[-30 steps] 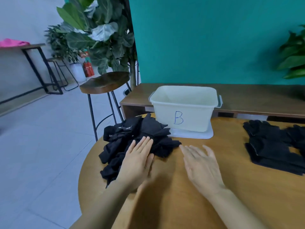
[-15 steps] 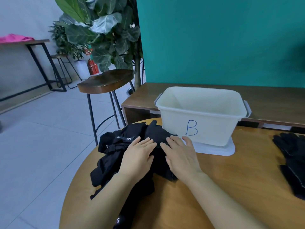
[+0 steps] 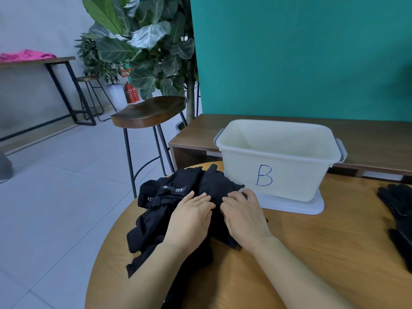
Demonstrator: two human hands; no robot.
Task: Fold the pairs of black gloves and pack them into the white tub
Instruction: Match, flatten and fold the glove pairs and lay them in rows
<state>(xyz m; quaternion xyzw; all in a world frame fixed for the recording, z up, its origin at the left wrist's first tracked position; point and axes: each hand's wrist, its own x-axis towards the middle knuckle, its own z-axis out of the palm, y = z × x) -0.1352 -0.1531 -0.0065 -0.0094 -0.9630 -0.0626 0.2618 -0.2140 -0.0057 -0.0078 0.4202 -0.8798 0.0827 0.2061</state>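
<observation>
A heap of black gloves point(image 3: 169, 210) lies at the left of the round wooden table point(image 3: 323, 253), partly hanging over its edge. Both hands sit on top of the heap, side by side. My left hand point(image 3: 189, 219) has its fingertips bent into the fabric. My right hand point(image 3: 243, 215) curls its fingers and thumb round a fold of a glove near the tub. The white tub point(image 3: 289, 186), marked with a blue B, stands just behind the heap and looks empty inside.
The tub rests on a pale lid point(image 3: 296, 207). More black gloves point(image 3: 399, 219) lie at the table's right edge. A wooden stool point(image 3: 149, 110) stands left of the table, with a low wooden bench point(image 3: 367, 139) and a large plant point(image 3: 147, 52) behind.
My right hand came from the bare table onto the glove heap beside my left hand. Both hands' fingers went from flat to curled into the fabric. The view shifted left and closer.
</observation>
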